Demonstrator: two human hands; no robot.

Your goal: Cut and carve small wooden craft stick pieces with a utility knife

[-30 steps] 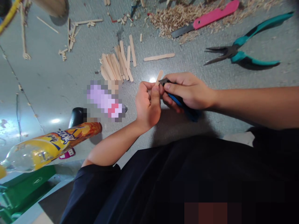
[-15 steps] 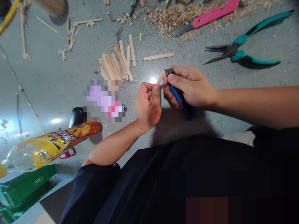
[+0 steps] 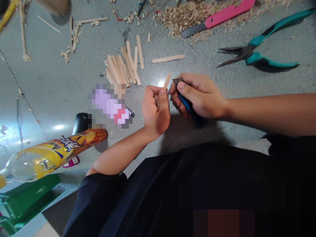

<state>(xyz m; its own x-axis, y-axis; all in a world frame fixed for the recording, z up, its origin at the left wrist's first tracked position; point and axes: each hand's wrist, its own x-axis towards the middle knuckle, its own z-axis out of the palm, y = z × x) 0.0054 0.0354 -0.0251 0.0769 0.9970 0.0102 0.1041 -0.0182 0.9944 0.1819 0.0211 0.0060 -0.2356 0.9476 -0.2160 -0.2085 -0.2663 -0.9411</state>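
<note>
My left hand (image 3: 156, 110) pinches a flat wooden craft stick (image 3: 167, 81) between thumb and fingers, its free end slanting up to the right. My right hand (image 3: 198, 93) is wrapped around a blue-and-black utility knife (image 3: 185, 102), thumb pressed near its grey blade (image 3: 177, 80). A small gap separates blade and stick. Behind my left hand lies a loose pile of craft sticks (image 3: 118, 69), and a single craft stick (image 3: 169, 59) rests apart, farther from me. A pixelated lilac object (image 3: 108, 103) sits left of my left hand.
Teal-handled long-nose pliers (image 3: 249, 52) lie spread at right. A pink folding knife (image 3: 222, 17) lies on a heap of wood chips (image 3: 180, 19). At left are a plastic bottle (image 3: 56, 153), a green bin (image 3: 29, 200) and joined stick pieces (image 3: 75, 38).
The blade and the craft stick have come apart; the stick's end had touched the blade. My right hand has dropped slightly toward me, and the view has shifted a little.
</note>
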